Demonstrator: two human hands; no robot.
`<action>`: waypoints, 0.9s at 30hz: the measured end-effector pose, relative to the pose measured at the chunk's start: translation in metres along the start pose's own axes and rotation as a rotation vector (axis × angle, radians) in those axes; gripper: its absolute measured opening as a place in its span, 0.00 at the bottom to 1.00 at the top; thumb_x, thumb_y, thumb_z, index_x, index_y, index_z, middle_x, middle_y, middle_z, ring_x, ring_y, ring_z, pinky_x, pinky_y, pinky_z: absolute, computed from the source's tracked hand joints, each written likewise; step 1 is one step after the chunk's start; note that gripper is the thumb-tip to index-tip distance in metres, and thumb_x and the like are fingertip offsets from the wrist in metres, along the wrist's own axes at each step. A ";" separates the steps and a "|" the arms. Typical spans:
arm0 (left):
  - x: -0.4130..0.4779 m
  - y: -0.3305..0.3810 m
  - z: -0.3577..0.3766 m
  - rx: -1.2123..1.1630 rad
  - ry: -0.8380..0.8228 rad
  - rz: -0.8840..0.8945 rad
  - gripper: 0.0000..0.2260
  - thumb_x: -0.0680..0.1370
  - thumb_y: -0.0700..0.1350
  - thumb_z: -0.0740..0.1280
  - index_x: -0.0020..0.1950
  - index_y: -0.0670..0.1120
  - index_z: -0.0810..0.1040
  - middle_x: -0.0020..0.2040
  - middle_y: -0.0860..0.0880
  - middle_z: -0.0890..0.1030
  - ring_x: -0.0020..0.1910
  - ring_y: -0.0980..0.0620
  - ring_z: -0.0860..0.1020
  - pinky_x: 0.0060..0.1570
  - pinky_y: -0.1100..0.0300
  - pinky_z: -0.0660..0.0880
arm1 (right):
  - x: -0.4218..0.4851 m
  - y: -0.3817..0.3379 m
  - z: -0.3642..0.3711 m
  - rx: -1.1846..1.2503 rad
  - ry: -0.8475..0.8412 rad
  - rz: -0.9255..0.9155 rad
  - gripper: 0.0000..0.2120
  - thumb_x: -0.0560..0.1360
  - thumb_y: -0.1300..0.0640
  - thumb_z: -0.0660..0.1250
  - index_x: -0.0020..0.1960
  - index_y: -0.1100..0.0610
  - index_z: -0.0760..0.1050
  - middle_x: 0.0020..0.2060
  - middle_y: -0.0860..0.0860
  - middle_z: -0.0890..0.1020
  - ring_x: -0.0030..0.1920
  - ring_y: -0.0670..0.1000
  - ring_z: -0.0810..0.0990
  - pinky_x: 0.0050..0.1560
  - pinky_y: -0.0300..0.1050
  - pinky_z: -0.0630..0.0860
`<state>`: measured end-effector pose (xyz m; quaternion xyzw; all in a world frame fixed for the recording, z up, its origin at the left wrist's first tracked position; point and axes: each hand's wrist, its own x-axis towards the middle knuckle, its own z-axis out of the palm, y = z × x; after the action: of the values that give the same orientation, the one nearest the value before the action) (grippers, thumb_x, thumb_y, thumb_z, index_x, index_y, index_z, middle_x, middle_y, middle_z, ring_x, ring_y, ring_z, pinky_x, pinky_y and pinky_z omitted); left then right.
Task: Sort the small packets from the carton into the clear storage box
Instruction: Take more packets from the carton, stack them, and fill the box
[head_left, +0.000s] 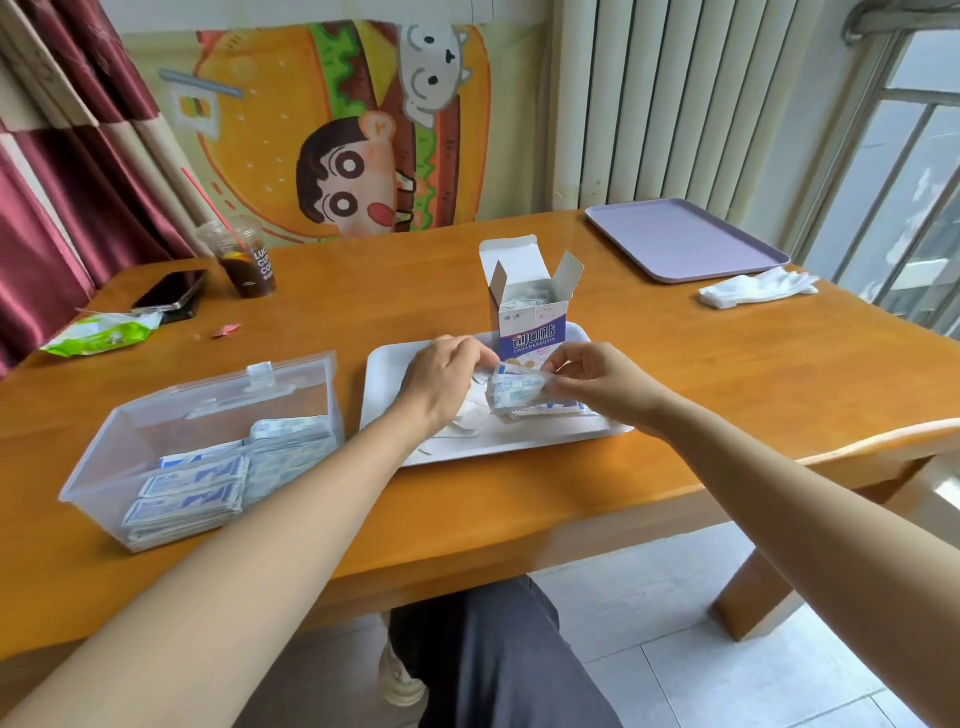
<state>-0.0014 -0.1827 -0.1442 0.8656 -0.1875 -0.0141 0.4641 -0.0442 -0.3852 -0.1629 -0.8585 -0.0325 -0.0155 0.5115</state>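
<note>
An opened white and purple carton (531, 317) stands upright at the back of a white tray (384, 374), with packets showing inside its top. Over the tray, my left hand (441, 379) and my right hand (597, 379) both pinch a bunch of small white and blue packets (517, 392), one hand at each end. More packets and loose papers lie on the tray under my hands. To the left, the clear storage box (130, 436) sits open with its lid tipped back, and rows of stacked packets (208, 486) fill its near right part.
A lilac tray (685, 239) and white gloves (758, 288) lie at the table's far right. At the far left stand an iced drink cup (244, 260), a phone (169, 293) and a green wrapper (101, 338). A small red scrap (227, 330) lies near them. A chair back (883, 447) is at the right.
</note>
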 end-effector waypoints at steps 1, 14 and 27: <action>-0.008 0.000 -0.003 0.016 -0.042 -0.011 0.22 0.71 0.55 0.51 0.42 0.48 0.82 0.42 0.52 0.79 0.40 0.56 0.74 0.45 0.57 0.71 | 0.000 -0.002 0.007 -0.060 -0.019 -0.028 0.03 0.73 0.64 0.67 0.44 0.57 0.77 0.41 0.53 0.84 0.41 0.46 0.80 0.46 0.37 0.74; -0.023 -0.025 -0.002 0.287 -0.148 0.056 0.04 0.74 0.44 0.70 0.44 0.50 0.84 0.43 0.51 0.81 0.33 0.60 0.73 0.36 0.64 0.69 | -0.003 -0.002 0.018 -0.446 -0.142 -0.094 0.03 0.74 0.59 0.70 0.47 0.55 0.79 0.41 0.46 0.80 0.38 0.40 0.75 0.40 0.27 0.71; -0.016 -0.017 0.003 -0.342 -0.128 -0.228 0.12 0.74 0.37 0.72 0.55 0.42 0.74 0.42 0.44 0.80 0.27 0.53 0.74 0.23 0.66 0.67 | -0.004 -0.002 0.014 -0.026 -0.029 -0.062 0.02 0.73 0.65 0.69 0.44 0.59 0.78 0.37 0.49 0.79 0.34 0.43 0.74 0.36 0.34 0.70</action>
<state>-0.0118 -0.1709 -0.1623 0.7873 -0.1122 -0.1531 0.5866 -0.0480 -0.3719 -0.1676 -0.8638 -0.0663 -0.0194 0.4992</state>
